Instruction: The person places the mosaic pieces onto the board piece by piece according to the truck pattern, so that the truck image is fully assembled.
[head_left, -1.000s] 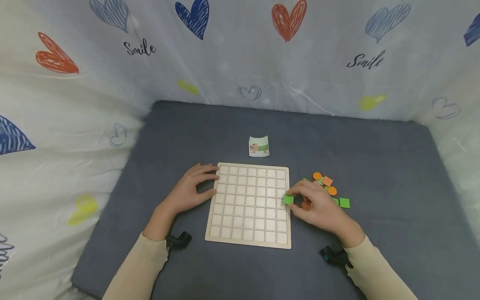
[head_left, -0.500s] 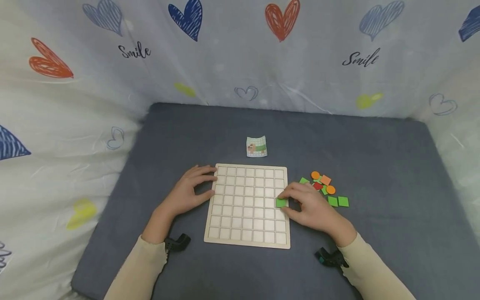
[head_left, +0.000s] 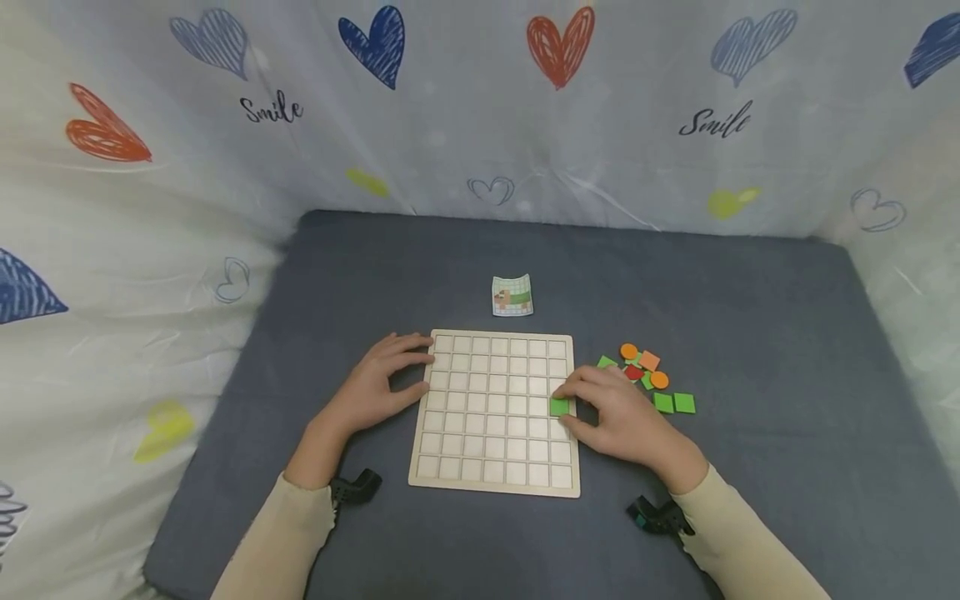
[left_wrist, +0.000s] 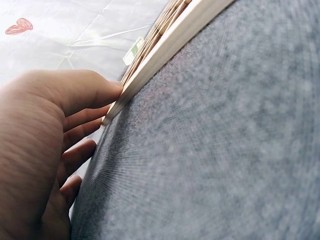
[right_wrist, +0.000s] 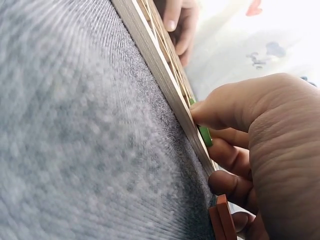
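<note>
A wooden grid board [head_left: 489,490] of pale square cells lies in front of me. My left hand [head_left: 378,379] touches its left edge with thumb and fingertips, the fingers extended, as the left wrist view also shows. At the right column, about mid-height, my right hand [head_left: 618,415] pinches a green square tile [head_left: 558,407] between thumb and fingers. In the right wrist view the green tile [right_wrist: 204,135] sits slightly tilted at the board's top rim. An orange-brown tile [right_wrist: 223,218] shows close by the lower fingers of that hand; the hand hides it in the head view.
Right of the board is a loose pile with orange round pieces [head_left: 659,380], a red piece [head_left: 634,372] and several green squares [head_left: 683,403]. A small picture card [head_left: 512,296] lies beyond the board's far edge. A printed curtain [head_left: 450,117] hangs behind the dark cloth [head_left: 675,283].
My right hand has moved left with the green tile, from the board's right edge onto a right-column cell, uncovering more of the pile. The left hand keeps its place at the left edge.
</note>
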